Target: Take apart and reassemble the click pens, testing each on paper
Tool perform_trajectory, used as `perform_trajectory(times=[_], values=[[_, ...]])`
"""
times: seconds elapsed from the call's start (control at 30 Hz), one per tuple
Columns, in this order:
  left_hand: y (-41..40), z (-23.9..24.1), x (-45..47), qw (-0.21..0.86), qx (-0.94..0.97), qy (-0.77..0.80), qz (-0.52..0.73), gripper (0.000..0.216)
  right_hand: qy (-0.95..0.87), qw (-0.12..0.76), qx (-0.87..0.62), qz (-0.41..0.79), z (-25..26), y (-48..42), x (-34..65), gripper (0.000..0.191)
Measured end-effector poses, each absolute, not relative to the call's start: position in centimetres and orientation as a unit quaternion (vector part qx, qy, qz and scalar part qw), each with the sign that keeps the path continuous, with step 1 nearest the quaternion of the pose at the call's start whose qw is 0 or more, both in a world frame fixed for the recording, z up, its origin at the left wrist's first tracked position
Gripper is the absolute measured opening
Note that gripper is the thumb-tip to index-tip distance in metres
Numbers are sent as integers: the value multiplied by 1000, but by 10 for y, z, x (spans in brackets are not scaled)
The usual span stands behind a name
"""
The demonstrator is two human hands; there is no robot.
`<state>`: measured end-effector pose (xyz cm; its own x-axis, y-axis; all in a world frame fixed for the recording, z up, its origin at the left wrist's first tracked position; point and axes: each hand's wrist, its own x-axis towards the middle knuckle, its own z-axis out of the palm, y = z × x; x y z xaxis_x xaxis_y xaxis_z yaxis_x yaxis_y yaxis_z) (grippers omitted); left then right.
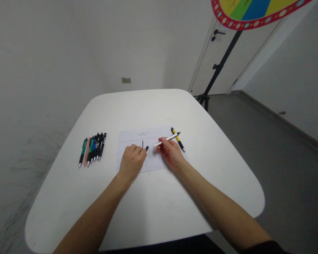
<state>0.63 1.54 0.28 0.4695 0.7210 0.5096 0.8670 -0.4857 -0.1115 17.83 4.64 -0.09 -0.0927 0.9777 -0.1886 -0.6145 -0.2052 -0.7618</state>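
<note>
My left hand [134,158] rests over a printed white sheet of paper [155,164], its fingers curled round a short black piece [147,148] that pokes out by the thumb. Just beyond those fingers is a thin dark stick [142,144], its lower end close to the hand; whether they touch I cannot tell. Between thumb and fingers my right hand [170,151] holds a white pen barrel [165,140] with a dark top end, slanting up to the right. Behind it, a yellow and black pen [177,139] lies across the paper's right edge.
Several pens [96,147], green, pink, blue and black, lie side by side at the left of the white table [137,109]. Beyond the table's right side stand a black tripod [217,70] and a colourful wheel [254,12], near a white door [235,60].
</note>
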Motion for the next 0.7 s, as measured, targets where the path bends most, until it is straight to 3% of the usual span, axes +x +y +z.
perform_trajectory(times=[0.43, 0.7], values=[[16, 1, 7, 148, -840, -479, -205, 10, -282, 558, -371, 687, 2, 45, 179, 36], [18, 6, -8, 136, -805, -500, -288, 15, -371, 547, -414, 626, -3, 46, 177, 60]])
